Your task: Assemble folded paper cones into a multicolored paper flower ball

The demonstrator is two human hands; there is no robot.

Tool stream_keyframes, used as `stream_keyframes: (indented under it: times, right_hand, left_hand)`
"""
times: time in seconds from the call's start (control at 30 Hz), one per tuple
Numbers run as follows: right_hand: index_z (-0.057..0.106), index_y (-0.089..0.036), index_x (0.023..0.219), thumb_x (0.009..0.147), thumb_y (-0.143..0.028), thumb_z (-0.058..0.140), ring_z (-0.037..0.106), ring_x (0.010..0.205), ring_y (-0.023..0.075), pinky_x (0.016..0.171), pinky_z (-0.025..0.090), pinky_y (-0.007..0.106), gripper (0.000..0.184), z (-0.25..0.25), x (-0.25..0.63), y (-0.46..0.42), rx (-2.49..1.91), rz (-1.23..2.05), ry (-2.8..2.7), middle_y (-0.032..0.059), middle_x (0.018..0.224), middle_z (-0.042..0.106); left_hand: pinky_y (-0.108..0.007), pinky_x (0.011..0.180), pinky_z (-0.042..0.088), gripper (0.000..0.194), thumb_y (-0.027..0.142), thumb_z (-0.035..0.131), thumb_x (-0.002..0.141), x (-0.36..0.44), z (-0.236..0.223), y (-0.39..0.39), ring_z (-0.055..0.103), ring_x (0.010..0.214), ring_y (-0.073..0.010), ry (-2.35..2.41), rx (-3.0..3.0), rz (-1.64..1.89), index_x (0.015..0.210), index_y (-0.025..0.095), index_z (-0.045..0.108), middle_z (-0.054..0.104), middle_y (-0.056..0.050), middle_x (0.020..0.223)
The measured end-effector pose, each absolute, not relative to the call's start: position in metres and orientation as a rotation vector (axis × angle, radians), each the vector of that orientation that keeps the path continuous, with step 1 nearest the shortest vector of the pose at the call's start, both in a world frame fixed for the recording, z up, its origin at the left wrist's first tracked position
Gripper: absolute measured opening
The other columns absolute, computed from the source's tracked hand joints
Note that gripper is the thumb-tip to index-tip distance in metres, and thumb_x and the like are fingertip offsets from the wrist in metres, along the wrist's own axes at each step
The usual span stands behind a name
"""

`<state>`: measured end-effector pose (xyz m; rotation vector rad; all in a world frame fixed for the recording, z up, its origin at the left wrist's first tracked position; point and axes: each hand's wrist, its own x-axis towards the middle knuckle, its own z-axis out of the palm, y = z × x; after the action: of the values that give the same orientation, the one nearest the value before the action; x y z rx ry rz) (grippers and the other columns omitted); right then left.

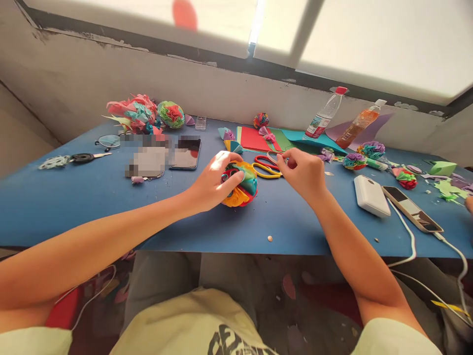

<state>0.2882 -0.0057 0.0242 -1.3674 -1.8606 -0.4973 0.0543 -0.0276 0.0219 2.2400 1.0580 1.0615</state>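
Observation:
My left hand is closed around a multicoloured paper flower ball, its thumb and fingers over the top. Orange, teal, green and red curled paper shows on the ball, which rests on or just over the blue table. To the right, my right hand is raised with its fingertips pinched together. What it pinches, if anything, is too small to make out. Scissors with red and yellow handles lie between the two hands, partly hidden behind the right fingers.
Stacked coloured paper lies at the back, near two bottles. A crumpled paper bunch and a phone are at left. At right lie a white power bank, a cabled phone and several paper flowers.

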Motion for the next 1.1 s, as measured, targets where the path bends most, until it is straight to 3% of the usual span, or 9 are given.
stream_keyframes:
  times: [0.1, 0.23, 0.5, 0.9, 1.0, 1.1]
  right_hand:
    - [0.055, -0.019, 0.062, 0.084, -0.038, 0.053, 0.046, 0.048, 0.0098, 0.051, 0.030, 0.023, 0.030, 0.019, 0.286, -0.006, -1.383, -0.330, -1.935, -0.0014, 0.052, 0.055]
    - [0.058, -0.018, 0.074, 0.082, -0.031, 0.056, 0.051, 0.055, 0.0100, 0.054, 0.033, 0.021, 0.015, 0.016, 0.282, -0.007, -1.334, -0.315, -1.934, -0.0003, 0.064, 0.061]
    - [0.055, -0.019, 0.086, 0.082, -0.053, 0.056, 0.047, 0.054, 0.0079, 0.053, 0.034, 0.020, 0.034, 0.023, 0.273, -0.026, -1.117, 0.058, -2.299, -0.0028, 0.066, 0.056]
    - [0.045, -0.019, 0.070, 0.083, -0.043, 0.056, 0.040, 0.049, 0.0058, 0.049, 0.032, 0.019, 0.029, 0.009, 0.258, -0.031, -1.043, 0.112, -2.186, -0.0056, 0.058, 0.048]
    - [0.046, -0.019, 0.073, 0.085, -0.038, 0.055, 0.039, 0.050, 0.0062, 0.049, 0.033, 0.019, 0.024, 0.006, 0.253, -0.034, -0.933, 0.093, -2.169, -0.0052, 0.060, 0.047]
    - [0.048, -0.019, 0.081, 0.088, -0.030, 0.050, 0.043, 0.055, 0.0079, 0.054, 0.038, 0.020, 0.013, 0.005, 0.251, -0.039, -0.777, 0.111, -2.217, -0.0035, 0.065, 0.049]
  left_hand:
    - [-0.036, 0.096, 0.040, 0.027, 0.035, 0.041, 0.088, 0.053, 0.022, -0.024, 0.050, 0.106, -0.0203, 1.035, 2.250, 1.080, 0.107, 0.019, 0.051, 0.055, -0.006, 0.109]
    - [-0.036, 0.094, 0.041, 0.027, 0.030, 0.039, 0.085, 0.051, 0.021, -0.017, 0.051, 0.103, -0.0204, 0.932, 2.230, 1.105, 0.105, 0.018, 0.052, 0.054, -0.006, 0.107]
    - [-0.035, 0.094, 0.042, 0.027, 0.033, 0.042, 0.087, 0.049, 0.018, -0.014, 0.052, 0.105, -0.0203, 0.851, 2.243, 1.105, 0.107, 0.018, 0.052, 0.054, -0.007, 0.110]
    - [-0.035, 0.101, 0.038, 0.034, 0.037, 0.047, 0.089, 0.051, 0.014, -0.020, 0.048, 0.113, -0.0192, 0.815, 2.273, 1.064, 0.118, 0.020, 0.046, 0.050, -0.008, 0.121]
    - [-0.035, 0.101, 0.038, 0.042, 0.038, 0.056, 0.083, 0.054, 0.015, -0.026, 0.048, 0.114, -0.0197, 0.968, 2.182, 1.109, 0.119, 0.019, 0.046, 0.047, -0.009, 0.123]
    - [-0.036, 0.100, 0.038, 0.036, 0.036, 0.053, 0.083, 0.055, 0.018, -0.026, 0.049, 0.112, -0.0197, 1.059, 2.127, 1.099, 0.114, 0.019, 0.049, 0.051, -0.007, 0.120]
